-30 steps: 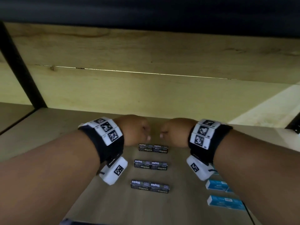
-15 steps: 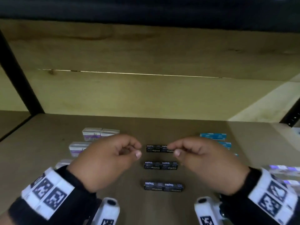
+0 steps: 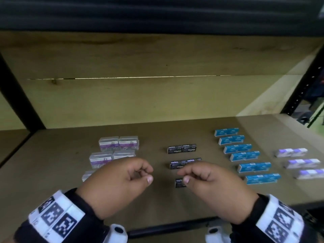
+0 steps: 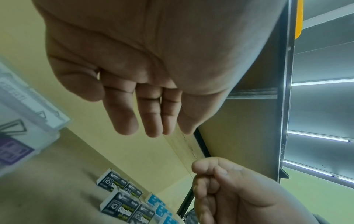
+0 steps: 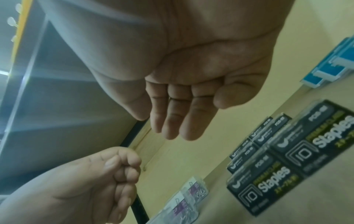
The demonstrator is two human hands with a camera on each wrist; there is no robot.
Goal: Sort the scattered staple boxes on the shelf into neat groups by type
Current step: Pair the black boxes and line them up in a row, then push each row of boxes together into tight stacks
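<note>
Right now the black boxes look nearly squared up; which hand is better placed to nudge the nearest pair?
Probably the right hand: it hovers directly over the nearest black pair. The left hand hangs nearer the clear boxes.

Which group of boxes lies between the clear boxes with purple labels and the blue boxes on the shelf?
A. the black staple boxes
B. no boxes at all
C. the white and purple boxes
A: in the head view the black staple boxes lie in a column in the middle, with the clear purple-label boxes on their left and the blue boxes on their right.
</note>
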